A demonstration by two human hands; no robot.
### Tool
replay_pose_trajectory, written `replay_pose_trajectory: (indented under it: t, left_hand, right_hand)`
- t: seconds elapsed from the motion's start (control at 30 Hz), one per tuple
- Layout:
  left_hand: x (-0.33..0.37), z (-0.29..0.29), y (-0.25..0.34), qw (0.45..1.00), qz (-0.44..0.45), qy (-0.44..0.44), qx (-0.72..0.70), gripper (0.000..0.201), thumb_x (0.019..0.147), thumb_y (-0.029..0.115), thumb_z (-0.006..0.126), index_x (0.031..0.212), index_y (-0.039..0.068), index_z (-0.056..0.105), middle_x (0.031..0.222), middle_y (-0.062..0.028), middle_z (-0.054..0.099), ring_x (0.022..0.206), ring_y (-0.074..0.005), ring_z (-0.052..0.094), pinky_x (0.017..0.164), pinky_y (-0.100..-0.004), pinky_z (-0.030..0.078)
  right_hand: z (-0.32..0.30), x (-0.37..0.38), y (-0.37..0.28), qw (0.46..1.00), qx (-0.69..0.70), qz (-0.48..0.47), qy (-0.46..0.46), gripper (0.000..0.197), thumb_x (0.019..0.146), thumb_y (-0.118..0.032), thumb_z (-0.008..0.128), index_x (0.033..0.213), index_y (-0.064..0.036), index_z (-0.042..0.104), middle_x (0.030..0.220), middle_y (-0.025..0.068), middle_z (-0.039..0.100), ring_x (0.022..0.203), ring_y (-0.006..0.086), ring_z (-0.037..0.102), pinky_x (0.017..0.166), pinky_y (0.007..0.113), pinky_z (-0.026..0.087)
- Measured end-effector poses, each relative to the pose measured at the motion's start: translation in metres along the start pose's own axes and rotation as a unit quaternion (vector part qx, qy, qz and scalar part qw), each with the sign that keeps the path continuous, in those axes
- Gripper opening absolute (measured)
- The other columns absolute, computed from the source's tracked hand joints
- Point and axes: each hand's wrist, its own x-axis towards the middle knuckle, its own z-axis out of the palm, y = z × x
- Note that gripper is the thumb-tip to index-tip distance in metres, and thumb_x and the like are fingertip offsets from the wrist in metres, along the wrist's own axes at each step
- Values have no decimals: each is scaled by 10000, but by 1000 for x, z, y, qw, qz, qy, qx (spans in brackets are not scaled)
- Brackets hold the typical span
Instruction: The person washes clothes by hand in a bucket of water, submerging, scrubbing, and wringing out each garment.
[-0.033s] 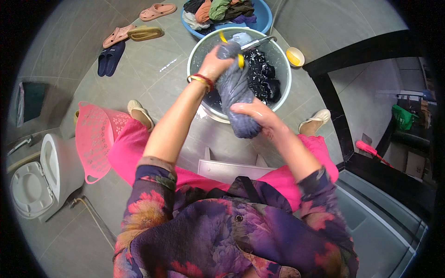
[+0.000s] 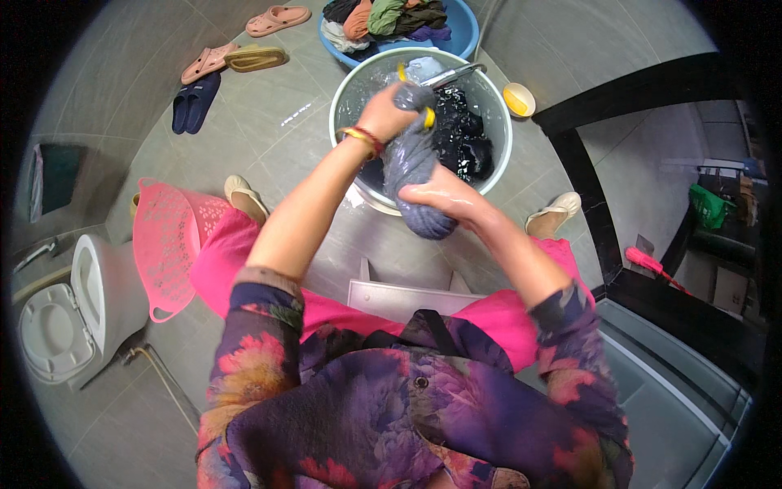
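Observation:
A wet grey-blue piece of clothing (image 2: 410, 160) with yellow bits is bunched into a twisted roll over the near side of a pale round tub (image 2: 337, 122). Around its upper end my left hand (image 2: 388, 113) is closed. Lower down, my right hand (image 2: 446, 196) grips the roll, thumb across the front. Its rounded lower end hangs past the tub's near rim. Dark wet clothes (image 2: 464, 134) lie in water with some froth inside the tub. A shiny metal faucet-like piece (image 2: 452, 75) reaches over the tub's far right rim.
Behind the tub stands a blue basin (image 2: 466, 28) of mixed clothes. A small bowl (image 2: 519, 99) with something yellow sits to the right. A pink basket (image 2: 167, 244) and a toilet (image 2: 94, 285) are at left. Slippers (image 2: 195, 104) lie far left; a low stool (image 2: 399, 297) is below me.
My left hand has shifted slightly right and my right hand slightly left and up. The grey-blue roll looks a little more upright and more tightly bunched. Both hands keep their grip.

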Motion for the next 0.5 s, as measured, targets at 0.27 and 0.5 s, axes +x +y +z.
replay_pose_trajectory:
  t: [0.27,0.5]
  left_hand:
    - [13,22,17,935,-87,-136,315,653,699,321,669,1276,115,441,1097,-300,527,1003,-400,544,894,-415,433]
    - [-4,-21,13,950,-150,-235,-141,799,803,510,580,1401,119,222,1338,-153,381,1163,-273,456,953,-357,380]
  right_hand:
    - [-11,21,27,887,-409,184,-112,629,615,-249,675,1116,88,498,980,272,597,908,322,608,808,361,477]
    - [-26,-18,20,928,339,148,-45,739,754,-167,614,1336,39,208,1157,183,483,893,213,563,720,310,487]
